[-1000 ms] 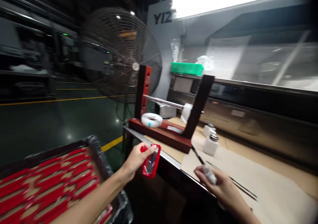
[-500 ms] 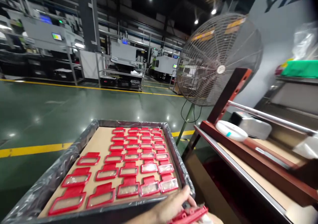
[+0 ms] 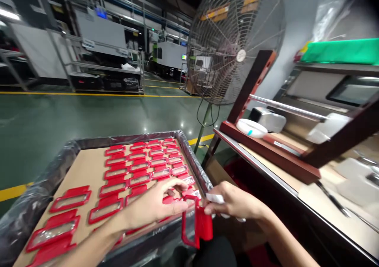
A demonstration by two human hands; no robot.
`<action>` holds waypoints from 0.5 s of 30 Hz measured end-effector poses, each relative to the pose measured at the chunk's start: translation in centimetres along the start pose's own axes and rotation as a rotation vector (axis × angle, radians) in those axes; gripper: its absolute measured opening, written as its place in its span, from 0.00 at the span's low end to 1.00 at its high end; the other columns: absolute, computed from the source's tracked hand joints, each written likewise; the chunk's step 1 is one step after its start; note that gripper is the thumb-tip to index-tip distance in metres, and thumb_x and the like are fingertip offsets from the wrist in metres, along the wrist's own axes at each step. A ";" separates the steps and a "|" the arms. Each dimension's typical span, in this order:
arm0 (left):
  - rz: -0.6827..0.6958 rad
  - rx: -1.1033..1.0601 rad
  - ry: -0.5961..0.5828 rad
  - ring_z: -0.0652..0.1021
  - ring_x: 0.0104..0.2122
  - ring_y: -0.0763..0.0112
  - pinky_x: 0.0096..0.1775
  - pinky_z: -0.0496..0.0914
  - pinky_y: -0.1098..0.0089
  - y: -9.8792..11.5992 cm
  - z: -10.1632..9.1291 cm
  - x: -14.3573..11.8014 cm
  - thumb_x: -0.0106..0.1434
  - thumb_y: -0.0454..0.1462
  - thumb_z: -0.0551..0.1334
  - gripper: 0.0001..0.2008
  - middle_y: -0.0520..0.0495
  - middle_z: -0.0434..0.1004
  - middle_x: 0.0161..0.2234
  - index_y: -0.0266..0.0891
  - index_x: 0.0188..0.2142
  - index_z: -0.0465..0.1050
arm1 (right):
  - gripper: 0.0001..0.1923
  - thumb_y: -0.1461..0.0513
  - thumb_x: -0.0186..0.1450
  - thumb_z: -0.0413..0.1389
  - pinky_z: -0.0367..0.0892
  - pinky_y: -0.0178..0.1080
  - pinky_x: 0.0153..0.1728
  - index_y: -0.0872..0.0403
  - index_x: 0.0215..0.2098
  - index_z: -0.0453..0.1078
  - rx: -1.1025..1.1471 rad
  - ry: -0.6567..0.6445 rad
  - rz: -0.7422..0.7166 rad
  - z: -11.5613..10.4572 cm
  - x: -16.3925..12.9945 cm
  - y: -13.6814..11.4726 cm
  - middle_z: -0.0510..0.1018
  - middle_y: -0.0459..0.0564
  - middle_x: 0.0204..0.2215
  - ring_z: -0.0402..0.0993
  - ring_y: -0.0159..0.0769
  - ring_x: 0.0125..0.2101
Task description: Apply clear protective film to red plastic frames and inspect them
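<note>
In front of the tray's near edge hangs a red plastic frame [image 3: 199, 225] with a rectangular opening and a wider solid flap, tilted on end. My right hand [image 3: 232, 200] is closed, its fingertips pinching the frame's upper part. Something white [image 3: 215, 198], perhaps cloth or paper, also sits between those fingers. My left hand [image 3: 156, 204] reaches over the tray's near right corner with thumb and fingers apart. Its thumb tip is at the held frame's upper left corner; I cannot tell whether they touch. Rows of similar red frames [image 3: 114, 187] lie flat on the tray's brown board [image 3: 84, 168].
Dark plastic film covers the tray's rim [image 3: 63, 160]. To the right stands a workbench [image 3: 262, 164] bearing a brown stand [image 3: 272, 156], a white ring [image 3: 251, 128] and a black pen-like tool [image 3: 333, 198]. Behind is a large floor fan [image 3: 237, 42]; machines [image 3: 100, 34] line the background.
My view has turned right and down. Both hands now show fully; the red frame, earlier low at the bottom edge, is raised upright in my right hand. My left hand has opened beside it.
</note>
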State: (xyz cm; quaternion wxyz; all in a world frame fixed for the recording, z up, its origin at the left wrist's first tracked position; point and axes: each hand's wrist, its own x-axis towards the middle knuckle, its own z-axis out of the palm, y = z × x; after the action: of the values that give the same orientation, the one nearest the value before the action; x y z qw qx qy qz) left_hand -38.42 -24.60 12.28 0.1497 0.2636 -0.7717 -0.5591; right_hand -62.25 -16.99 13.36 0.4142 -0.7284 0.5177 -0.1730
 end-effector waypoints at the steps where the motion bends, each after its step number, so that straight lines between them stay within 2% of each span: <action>1: 0.015 0.140 -0.057 0.71 0.44 0.67 0.47 0.64 0.69 0.4 -0.4 0.5 0.57 0.48 0.63 0.21 0.50 0.71 0.46 0.42 0.47 0.68 | 0.12 0.58 0.60 0.60 0.56 0.27 0.23 0.60 0.27 0.73 -0.044 -0.029 -0.008 -0.4 0.8 -0.5 0.69 0.43 0.20 0.61 0.24 0.21; 3: 0.031 0.289 -0.189 0.72 0.40 0.68 0.41 0.65 0.70 0.9 -0.7 1.4 0.59 0.46 0.62 0.17 0.52 0.72 0.41 0.42 0.45 0.70 | 0.10 0.59 0.58 0.61 0.55 0.27 0.23 0.60 0.28 0.73 -0.101 -0.085 -0.026 -1.0 2.2 -1.5 0.68 0.42 0.19 0.61 0.24 0.21; 5: 0.045 0.340 -0.281 0.72 0.36 0.68 0.36 0.64 0.70 1.3 -0.7 2.1 0.59 0.45 0.61 0.14 0.51 0.72 0.38 0.39 0.41 0.71 | 0.11 0.59 0.57 0.63 0.55 0.27 0.24 0.61 0.28 0.74 -0.133 -0.133 -0.060 -1.2 3.2 -2.4 0.69 0.42 0.19 0.61 0.24 0.21; 8: 0.054 0.332 -0.300 0.71 0.34 0.69 0.34 0.63 0.71 1.5 -0.5 2.6 0.58 0.43 0.62 0.12 0.50 0.71 0.34 0.37 0.36 0.72 | 0.12 0.58 0.57 0.63 0.56 0.27 0.25 0.61 0.28 0.75 -0.124 -0.159 -0.097 -1.2 4.2 -3.3 0.70 0.43 0.20 0.61 0.24 0.22; 10: 0.048 0.307 -0.263 0.72 0.35 0.69 0.36 0.65 0.72 1.1 -1.0 2.4 0.58 0.43 0.61 0.10 0.51 0.72 0.34 0.38 0.34 0.72 | 0.14 0.56 0.57 0.62 0.58 0.28 0.26 0.60 0.30 0.76 -0.075 -0.104 -0.092 -1.0 4.5 -3.6 0.72 0.44 0.22 0.63 0.26 0.23; 12: 0.021 0.290 -0.159 0.73 0.40 0.69 0.41 0.65 0.73 0.1 -2.6 1.6 0.58 0.43 0.61 0.10 0.50 0.73 0.38 0.38 0.32 0.72 | 0.17 0.53 0.58 0.61 0.59 0.29 0.29 0.59 0.36 0.75 0.009 0.058 -0.075 -0.7 4.5 -3.3 0.74 0.45 0.26 0.65 0.28 0.27; 15: -0.119 0.295 0.110 0.71 0.47 0.65 0.47 0.64 0.71 -2.8 -7.9 -0.8 0.59 0.48 0.61 0.15 0.48 0.69 0.50 0.37 0.35 0.72 | 0.21 0.50 0.60 0.58 0.62 0.31 0.34 0.57 0.43 0.71 0.137 0.330 -0.015 -0.1 3.9 -1.8 0.74 0.47 0.33 0.67 0.32 0.32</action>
State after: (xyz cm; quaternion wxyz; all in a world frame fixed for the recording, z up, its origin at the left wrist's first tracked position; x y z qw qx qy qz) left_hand -32.97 -31.04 12.27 0.1182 0.3581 -0.8191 -0.4324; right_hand -59.68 -20.32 14.14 0.3708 -0.6640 0.5602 -0.3284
